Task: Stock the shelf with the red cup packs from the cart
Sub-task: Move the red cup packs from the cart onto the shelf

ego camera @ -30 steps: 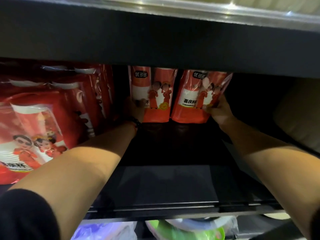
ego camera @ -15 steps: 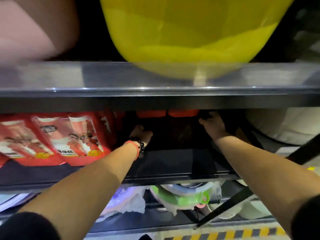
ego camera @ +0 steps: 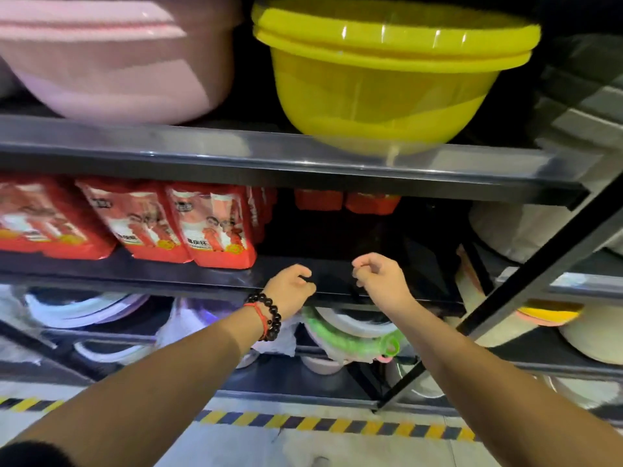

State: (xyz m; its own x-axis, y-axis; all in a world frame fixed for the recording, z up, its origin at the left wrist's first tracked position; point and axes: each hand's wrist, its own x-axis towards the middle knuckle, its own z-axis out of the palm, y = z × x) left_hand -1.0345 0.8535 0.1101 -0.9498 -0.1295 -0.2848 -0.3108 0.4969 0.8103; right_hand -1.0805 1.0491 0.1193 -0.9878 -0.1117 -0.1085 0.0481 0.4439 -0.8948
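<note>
Red cup packs (ego camera: 212,227) stand in a row along the left part of the dark middle shelf (ego camera: 337,244). Two more red packs (ego camera: 347,200) sit at the back of the shelf, mostly hidden by the shelf board above. My left hand (ego camera: 291,286), with a bead bracelet on the wrist, hangs at the shelf's front edge with loosely curled fingers and holds nothing. My right hand (ego camera: 379,276) is beside it, also loosely curled and empty. The cart is out of view.
A pink basin (ego camera: 114,62) and stacked yellow basins (ego camera: 387,72) stand on the upper shelf. White and green plastic ware (ego camera: 350,335) fills the lower shelf. A black diagonal brace (ego camera: 526,281) crosses at right. Yellow-black tape (ego camera: 337,424) marks the floor.
Both hands let go of the two back packs and drew out of the shelf to its front edge. My head pulled back and up, so the upper shelf with basins came into view.
</note>
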